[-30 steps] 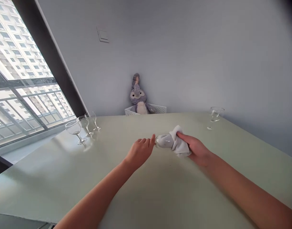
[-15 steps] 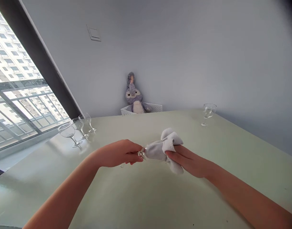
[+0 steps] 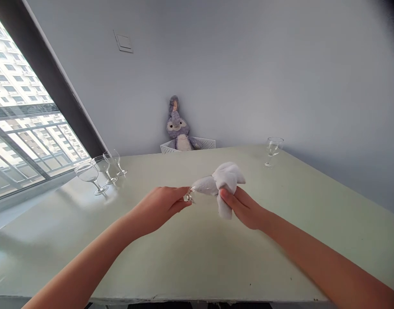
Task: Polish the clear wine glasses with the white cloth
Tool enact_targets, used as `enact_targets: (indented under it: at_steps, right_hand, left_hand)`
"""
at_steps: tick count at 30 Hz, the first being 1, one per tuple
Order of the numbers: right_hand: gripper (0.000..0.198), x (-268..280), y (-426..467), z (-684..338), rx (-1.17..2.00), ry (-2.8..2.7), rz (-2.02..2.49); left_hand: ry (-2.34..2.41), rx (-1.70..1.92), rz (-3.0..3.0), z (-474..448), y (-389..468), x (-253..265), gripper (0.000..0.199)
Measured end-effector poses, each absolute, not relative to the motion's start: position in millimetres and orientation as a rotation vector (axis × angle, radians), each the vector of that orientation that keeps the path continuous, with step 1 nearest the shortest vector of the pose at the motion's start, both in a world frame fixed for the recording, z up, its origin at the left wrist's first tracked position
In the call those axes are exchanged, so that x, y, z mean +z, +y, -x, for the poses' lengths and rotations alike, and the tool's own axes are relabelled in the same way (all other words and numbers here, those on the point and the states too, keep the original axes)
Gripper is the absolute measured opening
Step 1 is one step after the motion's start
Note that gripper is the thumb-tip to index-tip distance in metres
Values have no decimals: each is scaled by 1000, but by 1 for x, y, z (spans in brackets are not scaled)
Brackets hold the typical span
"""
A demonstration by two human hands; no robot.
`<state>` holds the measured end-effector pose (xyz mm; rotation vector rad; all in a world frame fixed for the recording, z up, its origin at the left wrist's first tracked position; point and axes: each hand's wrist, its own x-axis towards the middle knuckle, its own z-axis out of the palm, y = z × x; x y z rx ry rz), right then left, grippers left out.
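Observation:
My left hand (image 3: 166,206) is closed around the stem of a wine glass (image 3: 189,195), held sideways above the table. The bowl points to the right, and a white cloth (image 3: 229,178) is stuffed inside it and spills out past the rim. My right hand (image 3: 245,206) grips the bunched cloth at the mouth of the glass, thumb on the near side. The fingers behind the cloth are partly hidden, and the glass's foot is mostly covered by my left hand.
Three clear wine glasses (image 3: 100,171) stand upright at the table's left edge. Another wine glass (image 3: 274,150) stands at the far right. Behind the pale green table (image 3: 190,257), a plush toy (image 3: 180,133) sits in a white basket (image 3: 206,143) by the wall. A window is on the left.
Both hands have risen slightly with the glass and cloth. The cloth has turned in my right hand, its loose end now hanging below. The view has shifted, showing the table's near edge.

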<state>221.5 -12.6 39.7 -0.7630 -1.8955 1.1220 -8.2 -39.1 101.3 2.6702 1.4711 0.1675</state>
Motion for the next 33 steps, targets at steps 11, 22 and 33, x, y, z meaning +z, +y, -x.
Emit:
enact_targets:
  at_steps: [11,22,33]
  right_hand:
    - [42,52,-24,-235,1701,-1350,887]
    - [37,62,-48,-257,1433,-1862,953]
    - [40,38,-63,-261,1605,-1733,1069]
  left_hand:
    - [1644,225,-2822,-1,-59,70,39]
    - [1482,151,-2907,-15,-67,83,39]
    - [1402,191,-3154,-16,-72,47,43]
